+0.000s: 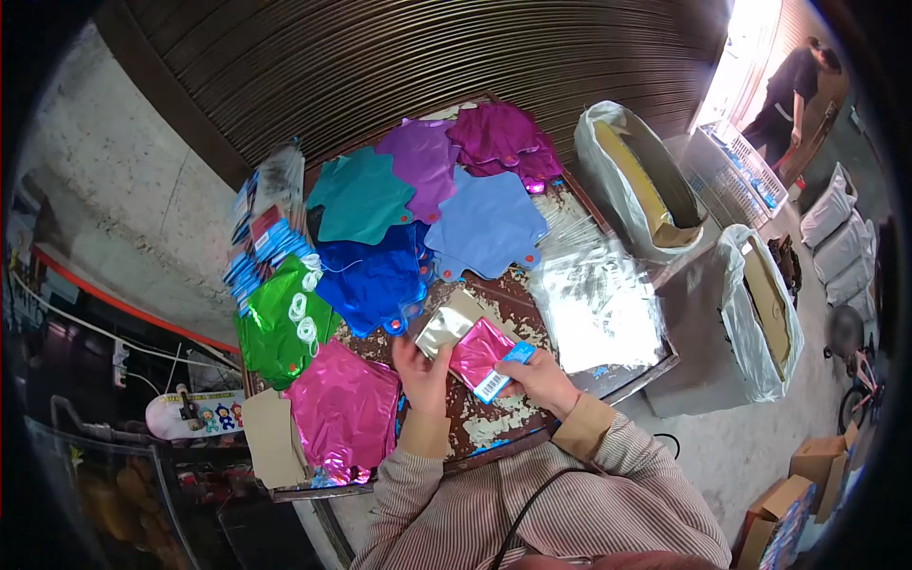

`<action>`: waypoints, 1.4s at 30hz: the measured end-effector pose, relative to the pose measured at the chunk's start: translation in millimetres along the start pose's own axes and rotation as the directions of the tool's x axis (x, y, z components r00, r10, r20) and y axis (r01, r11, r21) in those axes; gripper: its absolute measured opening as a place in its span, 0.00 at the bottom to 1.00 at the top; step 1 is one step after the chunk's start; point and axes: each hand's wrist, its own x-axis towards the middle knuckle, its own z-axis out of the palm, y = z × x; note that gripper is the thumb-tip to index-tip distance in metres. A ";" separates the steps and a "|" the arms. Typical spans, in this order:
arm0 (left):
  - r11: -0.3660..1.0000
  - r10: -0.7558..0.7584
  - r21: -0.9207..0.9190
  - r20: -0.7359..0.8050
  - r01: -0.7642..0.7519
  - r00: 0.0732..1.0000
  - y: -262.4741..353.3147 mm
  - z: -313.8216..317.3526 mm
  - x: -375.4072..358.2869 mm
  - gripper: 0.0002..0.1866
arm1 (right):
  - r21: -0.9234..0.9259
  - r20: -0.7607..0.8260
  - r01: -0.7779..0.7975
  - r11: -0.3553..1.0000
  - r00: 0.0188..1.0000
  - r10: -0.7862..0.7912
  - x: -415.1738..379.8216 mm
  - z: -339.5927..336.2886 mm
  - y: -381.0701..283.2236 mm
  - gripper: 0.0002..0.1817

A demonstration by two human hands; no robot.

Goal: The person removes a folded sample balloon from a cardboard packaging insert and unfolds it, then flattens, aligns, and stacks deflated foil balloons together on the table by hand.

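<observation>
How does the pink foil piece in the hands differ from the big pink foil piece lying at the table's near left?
The held pink foil piece is folded small, carries a blue barcode header and is gripped by the left hand and right hand; the loose pink foil balloon is spread flat, far larger, unlabelled and untouched. Both are shiny magenta foil.
</observation>
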 end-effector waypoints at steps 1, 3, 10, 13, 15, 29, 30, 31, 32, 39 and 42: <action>0.954 -0.182 -0.229 0.075 0.194 0.981 -2.2 -2.7 -0.1 0.24 | 0.016 -0.001 0.010 1.000 1.000 -0.010 -0.8 1.2 1.2 0.08; 0.930 -0.199 -0.293 0.112 0.224 0.974 6.1 0.4 -5.6 0.24 | 0.012 0.020 0.025 1.000 0.999 -0.025 1.0 1.8 7.3 0.08; 0.858 -0.220 -0.440 0.148 0.264 0.964 30.5 20.8 -20.7 0.20 | -0.030 0.041 0.124 0.992 0.992 -0.123 -4.0 6.4 16.0 0.07; 0.874 -0.216 -0.423 0.103 0.239 0.971 36.9 25.5 -21.1 0.19 | -0.045 0.033 0.155 0.987 0.988 -0.153 -9.4 10.4 14.2 0.06; 0.881 -0.223 -0.410 0.083 0.237 0.971 40.6 27.9 -21.7 0.18 | -0.049 0.030 0.182 0.982 0.983 -0.181 -12.4 12.0 13.3 0.06; 0.895 -0.259 -0.337 0.141 0.293 0.955 42.8 31.6 -32.8 0.17 | -0.076 -0.005 0.193 0.978 0.981 -0.193 -12.6 8.0 15.9 0.06; 0.896 -0.257 -0.332 0.154 0.295 0.954 45.7 32.3 -32.6 0.17 | -0.103 0.000 0.190 0.976 0.982 -0.191 -12.2 6.3 16.1 0.06; 0.898 -0.254 -0.327 0.165 0.296 0.953 47.9 32.8 -32.7 0.17 | -0.130 0.005 0.188 0.974 0.982 -0.189 -11.6 5.2 16.1 0.05; 0.898 -0.254 -0.326 0.165 0.295 0.953 49.6 32.5 -33.4 0.17 | -0.129 0.006 0.188 0.974 0.982 -0.189 -10.7 5.0 16.4 0.05; 0.882 -0.338 -0.248 0.261 0.401 0.904 47.5 19.9 -34.0 0.18 | -0.063 0.123 0.259 0.964 0.960 -0.250 -14.6 10.4 10.3 0.14; 0.883 -0.327 -0.250 0.282 0.398 0.902 44.3 16.0 -32.2 0.18 | -0.046 0.144 0.272 0.961 0.954 -0.264 -18.1 12.1 4.7 0.17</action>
